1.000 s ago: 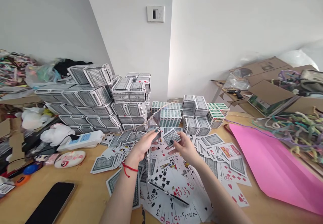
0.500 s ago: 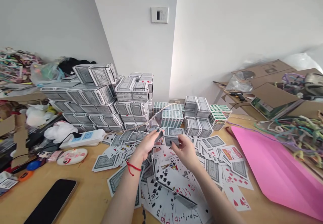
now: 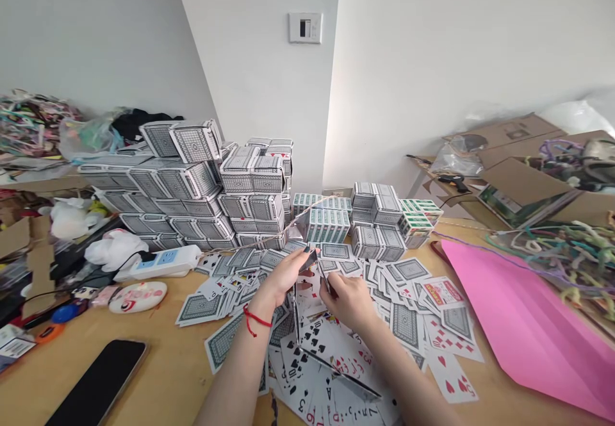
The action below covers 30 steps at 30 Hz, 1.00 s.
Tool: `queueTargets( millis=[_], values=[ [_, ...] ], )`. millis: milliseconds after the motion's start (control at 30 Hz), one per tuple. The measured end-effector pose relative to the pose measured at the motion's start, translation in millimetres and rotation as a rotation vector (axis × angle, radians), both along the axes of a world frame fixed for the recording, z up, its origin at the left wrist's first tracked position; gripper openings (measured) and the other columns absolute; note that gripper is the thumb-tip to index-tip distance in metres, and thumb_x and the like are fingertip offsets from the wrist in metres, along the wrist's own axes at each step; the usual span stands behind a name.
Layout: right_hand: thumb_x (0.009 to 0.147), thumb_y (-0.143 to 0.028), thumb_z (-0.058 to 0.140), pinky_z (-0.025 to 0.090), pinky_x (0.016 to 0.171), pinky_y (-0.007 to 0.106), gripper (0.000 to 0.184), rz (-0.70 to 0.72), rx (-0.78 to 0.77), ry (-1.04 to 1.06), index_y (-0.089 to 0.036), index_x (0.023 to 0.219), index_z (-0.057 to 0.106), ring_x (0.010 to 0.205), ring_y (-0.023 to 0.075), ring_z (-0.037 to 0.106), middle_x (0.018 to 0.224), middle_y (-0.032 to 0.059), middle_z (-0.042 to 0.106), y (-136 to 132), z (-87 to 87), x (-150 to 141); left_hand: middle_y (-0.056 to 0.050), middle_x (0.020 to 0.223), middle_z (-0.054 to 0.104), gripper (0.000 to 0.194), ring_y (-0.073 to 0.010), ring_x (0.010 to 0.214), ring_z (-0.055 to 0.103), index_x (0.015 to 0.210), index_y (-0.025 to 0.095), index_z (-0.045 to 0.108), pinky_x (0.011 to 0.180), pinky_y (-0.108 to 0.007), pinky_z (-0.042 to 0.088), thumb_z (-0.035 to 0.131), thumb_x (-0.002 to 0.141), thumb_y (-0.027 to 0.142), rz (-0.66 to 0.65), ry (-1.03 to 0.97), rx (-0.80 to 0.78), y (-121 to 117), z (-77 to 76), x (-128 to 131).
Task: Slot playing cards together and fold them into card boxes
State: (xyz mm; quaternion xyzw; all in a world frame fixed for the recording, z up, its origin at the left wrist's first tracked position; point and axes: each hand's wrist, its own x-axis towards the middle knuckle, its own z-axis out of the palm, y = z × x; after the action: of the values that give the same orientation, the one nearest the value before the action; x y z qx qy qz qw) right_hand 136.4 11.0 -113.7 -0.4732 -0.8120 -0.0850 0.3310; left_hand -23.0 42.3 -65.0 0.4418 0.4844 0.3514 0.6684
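Observation:
Over a spread of loose playing cards (image 3: 327,362), my left hand (image 3: 283,278), with a red string bracelet at the wrist, is closed on a folded strip of playing cards (image 3: 296,320). The strip drops from my fingers, bends, and runs edge-on toward the lower right. A grey-patterned end (image 3: 311,261) rises past my fingertips. My right hand (image 3: 350,298) is curled just right of it, its fingers closed on a thin playing card (image 3: 323,278) seen nearly edge-on. Part of that card is hidden by the fingers.
Blocks built from cards (image 3: 168,182) are stacked at the back left, with smaller blocks (image 3: 377,221) and green-white card boxes (image 3: 328,224) behind my hands. A phone (image 3: 98,381), a power strip (image 3: 168,261) and a pink sheet (image 3: 523,323) lie around.
My right hand has moved slightly down, its fingers curling from a looser pose into a closed grip beside the strip. My left hand and the strip have shifted slightly right.

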Motion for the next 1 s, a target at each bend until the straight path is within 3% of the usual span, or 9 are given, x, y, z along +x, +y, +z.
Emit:
queueTargets(
  millis=[233, 467, 1000],
  values=[
    [0.080, -0.018, 0.043, 0.022, 0.041, 0.023, 0.027, 0.000, -0.021, 0.023, -0.021, 0.054, 0.039, 0.035, 0.0075, 0.029, 0.041, -0.0057, 0.039, -1.0, 0.2, -1.4, -0.005, 0.103, 0.064, 0.033, -0.0170, 0.089, 0.059, 0.106, 0.022, 0.063, 0.073, -0.026, 0.048, 0.053, 0.079, 0.038, -0.001, -0.005, 0.017, 0.1, -0.6, 0.4],
    [0.080, -0.019, 0.043, 0.022, 0.042, 0.023, 0.026, 0.008, 0.006, 0.029, -0.020, 0.054, 0.040, 0.036, 0.0078, 0.032, 0.042, -0.0046, 0.043, -2.9, -1.1, -2.5, -0.004, 0.104, 0.061, 0.034, -0.0137, 0.077, 0.058, 0.108, 0.025, 0.061, 0.061, -0.023, 0.048, 0.053, 0.078, 0.041, -0.009, -0.016, -0.038, 0.2, -0.2, 0.7],
    [0.081, -0.019, 0.042, 0.018, 0.041, 0.022, 0.026, -0.014, -0.044, 0.045, -0.020, 0.055, 0.038, 0.034, 0.0071, 0.031, 0.040, -0.0051, 0.041, -1.0, -1.0, -1.1, -0.007, 0.101, 0.063, 0.039, -0.0169, 0.081, 0.059, 0.112, 0.023, 0.060, 0.062, -0.025, 0.051, 0.054, 0.078, 0.042, -0.009, -0.025, -0.023, 0.8, -3.0, -1.2]
  ],
)
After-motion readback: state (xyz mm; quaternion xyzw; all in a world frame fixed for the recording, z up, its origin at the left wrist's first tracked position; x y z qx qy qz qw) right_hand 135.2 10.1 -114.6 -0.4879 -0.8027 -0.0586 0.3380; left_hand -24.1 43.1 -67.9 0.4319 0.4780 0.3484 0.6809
